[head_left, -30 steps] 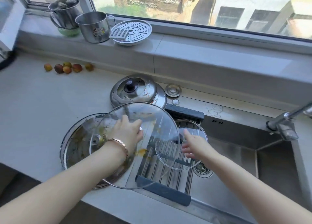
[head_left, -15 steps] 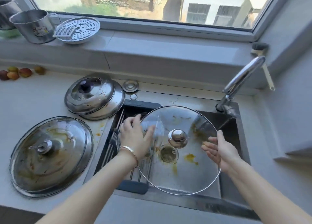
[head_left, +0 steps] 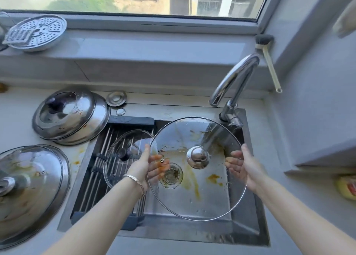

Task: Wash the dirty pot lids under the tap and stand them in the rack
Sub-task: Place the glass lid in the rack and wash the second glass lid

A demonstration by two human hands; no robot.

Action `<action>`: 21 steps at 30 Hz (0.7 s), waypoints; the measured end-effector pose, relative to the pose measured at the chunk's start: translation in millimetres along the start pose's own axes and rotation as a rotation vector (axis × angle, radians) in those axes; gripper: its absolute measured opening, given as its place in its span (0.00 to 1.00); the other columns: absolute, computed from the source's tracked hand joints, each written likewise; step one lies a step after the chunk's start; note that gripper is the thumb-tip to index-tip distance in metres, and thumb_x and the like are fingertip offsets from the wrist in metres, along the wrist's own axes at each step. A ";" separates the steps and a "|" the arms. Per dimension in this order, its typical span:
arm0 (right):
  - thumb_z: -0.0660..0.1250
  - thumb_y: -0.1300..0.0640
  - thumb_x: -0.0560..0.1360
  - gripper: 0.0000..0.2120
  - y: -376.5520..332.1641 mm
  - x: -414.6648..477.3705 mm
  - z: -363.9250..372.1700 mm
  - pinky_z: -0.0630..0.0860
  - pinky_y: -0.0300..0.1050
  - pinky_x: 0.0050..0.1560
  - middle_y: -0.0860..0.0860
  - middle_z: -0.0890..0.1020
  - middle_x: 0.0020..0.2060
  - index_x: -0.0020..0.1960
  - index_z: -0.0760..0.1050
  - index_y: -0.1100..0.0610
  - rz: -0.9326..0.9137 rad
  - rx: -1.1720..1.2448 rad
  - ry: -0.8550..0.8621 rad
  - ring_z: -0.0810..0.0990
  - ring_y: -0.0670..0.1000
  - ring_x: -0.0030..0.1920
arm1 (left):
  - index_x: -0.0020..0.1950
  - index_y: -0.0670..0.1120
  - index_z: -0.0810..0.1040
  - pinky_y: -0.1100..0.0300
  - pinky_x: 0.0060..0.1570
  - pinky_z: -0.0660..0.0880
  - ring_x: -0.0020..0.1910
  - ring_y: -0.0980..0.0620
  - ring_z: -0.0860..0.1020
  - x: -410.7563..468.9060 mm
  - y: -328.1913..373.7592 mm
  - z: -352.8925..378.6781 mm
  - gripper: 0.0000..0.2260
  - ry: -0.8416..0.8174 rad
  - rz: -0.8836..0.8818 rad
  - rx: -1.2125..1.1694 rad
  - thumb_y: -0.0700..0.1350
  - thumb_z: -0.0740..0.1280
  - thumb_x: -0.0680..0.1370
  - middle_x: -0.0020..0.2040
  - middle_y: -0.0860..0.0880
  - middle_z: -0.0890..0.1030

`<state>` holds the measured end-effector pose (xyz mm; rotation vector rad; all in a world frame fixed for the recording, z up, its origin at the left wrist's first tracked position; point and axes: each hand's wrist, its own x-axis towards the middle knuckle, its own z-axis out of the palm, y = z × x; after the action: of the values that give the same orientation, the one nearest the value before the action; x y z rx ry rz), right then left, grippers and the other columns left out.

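Observation:
I hold a large glass lid [head_left: 204,195] with a steel knob and orange food smears over the sink [head_left: 248,224], just below the tap [head_left: 234,79]. My left hand [head_left: 149,167] grips its left rim and my right hand [head_left: 242,167] its right rim, fingers under the glass. No water runs from the spout. A smaller glass lid [head_left: 123,154] lies flat on the roll-up rack [head_left: 92,179] over the sink's left part. A domed steel lid [head_left: 69,116] and a big dirty steel lid [head_left: 28,187] rest on the counter at the left.
A perforated steamer plate [head_left: 36,31] sits on the window ledge at the back left. A dish brush [head_left: 268,60] leans in the right corner behind the tap. A yellow sponge [head_left: 346,185] lies at the far right. A small sink plug cap [head_left: 116,98] lies behind the rack.
Both hands carried the large glass lid from above the rack rightward, over the sink and closer to the tap. The smaller glass lid stayed on the rack.

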<state>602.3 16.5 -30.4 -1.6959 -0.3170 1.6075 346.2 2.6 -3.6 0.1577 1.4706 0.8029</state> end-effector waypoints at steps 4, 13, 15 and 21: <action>0.51 0.43 0.80 0.24 -8.4 28.7 8.9 0.78 0.41 0.33 0.56 0.82 0.37 0.49 0.75 0.61 0.062 -0.242 -0.031 0.82 0.52 0.32 | 0.39 0.44 0.75 0.64 0.26 0.74 0.24 0.54 0.79 10.5 1.7 6.0 0.23 0.104 0.100 -0.024 0.61 0.53 0.78 0.24 0.51 0.81; 0.63 0.37 0.73 0.35 -58.0 76.0 37.9 0.81 0.45 0.39 0.61 0.78 0.42 0.67 0.66 0.63 0.053 -0.388 0.031 0.82 0.58 0.40 | 0.36 0.43 0.75 0.66 0.23 0.73 0.21 0.55 0.78 16.5 14.9 9.2 0.25 0.255 0.247 0.019 0.61 0.54 0.78 0.23 0.50 0.80; 0.62 0.41 0.75 0.32 -61.4 82.7 44.7 0.79 0.43 0.31 0.59 0.77 0.38 0.68 0.65 0.63 0.067 -0.441 0.056 0.82 0.57 0.36 | 0.35 0.42 0.75 0.68 0.22 0.73 0.20 0.55 0.78 15.9 15.6 10.8 0.25 0.256 0.244 0.021 0.61 0.54 0.78 0.23 0.50 0.80; 0.50 0.54 0.80 0.21 -57.4 93.7 46.4 0.68 0.35 0.19 0.57 0.75 0.34 0.70 0.63 0.62 0.092 -0.510 0.177 0.75 0.53 0.28 | 0.35 0.42 0.74 0.65 0.25 0.73 0.20 0.54 0.78 12.5 18.2 19.9 0.25 0.226 0.256 0.045 0.60 0.53 0.79 0.22 0.49 0.80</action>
<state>593.5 132.2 -57.9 -2.2487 -0.6062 1.5092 356.2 30.5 -0.9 0.3020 1.7040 1.0204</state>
